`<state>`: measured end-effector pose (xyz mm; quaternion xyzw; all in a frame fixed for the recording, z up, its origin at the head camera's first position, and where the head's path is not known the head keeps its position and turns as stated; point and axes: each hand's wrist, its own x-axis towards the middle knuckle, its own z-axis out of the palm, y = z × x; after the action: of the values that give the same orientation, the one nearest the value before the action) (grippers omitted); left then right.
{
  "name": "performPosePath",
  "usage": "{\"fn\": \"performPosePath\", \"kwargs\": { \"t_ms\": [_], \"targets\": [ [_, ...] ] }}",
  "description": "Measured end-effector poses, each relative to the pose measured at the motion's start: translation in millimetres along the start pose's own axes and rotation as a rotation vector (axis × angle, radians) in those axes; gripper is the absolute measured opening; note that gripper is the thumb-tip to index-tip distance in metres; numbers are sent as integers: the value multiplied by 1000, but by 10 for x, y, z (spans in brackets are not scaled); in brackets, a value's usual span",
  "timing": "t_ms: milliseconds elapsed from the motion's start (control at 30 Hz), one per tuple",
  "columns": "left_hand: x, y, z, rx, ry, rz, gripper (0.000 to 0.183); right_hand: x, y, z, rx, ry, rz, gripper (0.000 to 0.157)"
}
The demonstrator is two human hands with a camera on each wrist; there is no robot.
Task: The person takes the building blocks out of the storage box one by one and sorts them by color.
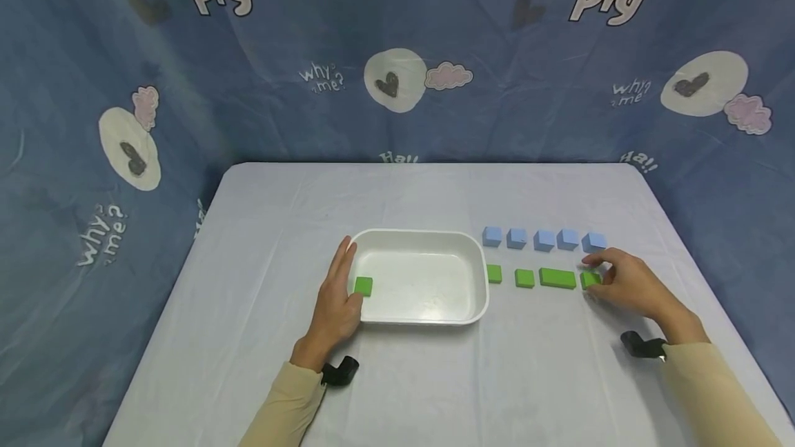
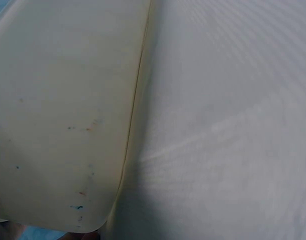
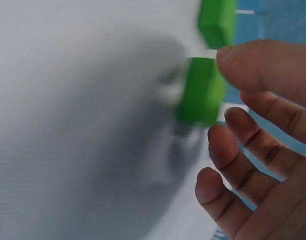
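Observation:
My left hand (image 1: 335, 305) is at the left end of a white tray (image 1: 422, 323), its fingers along the outer wall and its thumb over the rim. Inside the tray, close to that thumb, lies a green square block (image 1: 364, 286). In the left wrist view the tray (image 2: 68, 75) fills the left part, with fingertips just showing at the bottom edge. My right hand (image 1: 630, 285) hovers around another green square block (image 1: 589, 281), the rightmost of its row. Its thumb is right beside that block (image 3: 200, 92) in the right wrist view, while the fingers stand spread and apart from it.
Right of the tray, a row of green blocks includes a square one (image 1: 524, 278) and a longer one (image 1: 557, 278). Behind them runs a row of several light blue cubes (image 1: 544, 241). A white cloth covers the table (image 1: 410, 392), and a printed blue curtain (image 1: 397, 12) hangs beyond it.

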<state>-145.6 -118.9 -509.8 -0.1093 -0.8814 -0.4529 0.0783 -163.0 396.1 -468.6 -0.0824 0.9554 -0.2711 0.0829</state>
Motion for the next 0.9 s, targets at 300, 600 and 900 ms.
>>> {"fn": "performPosePath", "kwargs": {
  "t_ms": [300, 600, 900],
  "targets": [
    [-1, -14, -24, -9, 5, 0, 86, 90, -302, -210, -17, 91, -116, 48],
    [1, 1, -8, -17, -11, -19, 86, 232, -707, -146, 4, 124, -275, 41],
    [-4, 5, -19, -14, -10, -28, 85, 427, -1061, -94, 2, 110, -343, 41]
  ]
}}
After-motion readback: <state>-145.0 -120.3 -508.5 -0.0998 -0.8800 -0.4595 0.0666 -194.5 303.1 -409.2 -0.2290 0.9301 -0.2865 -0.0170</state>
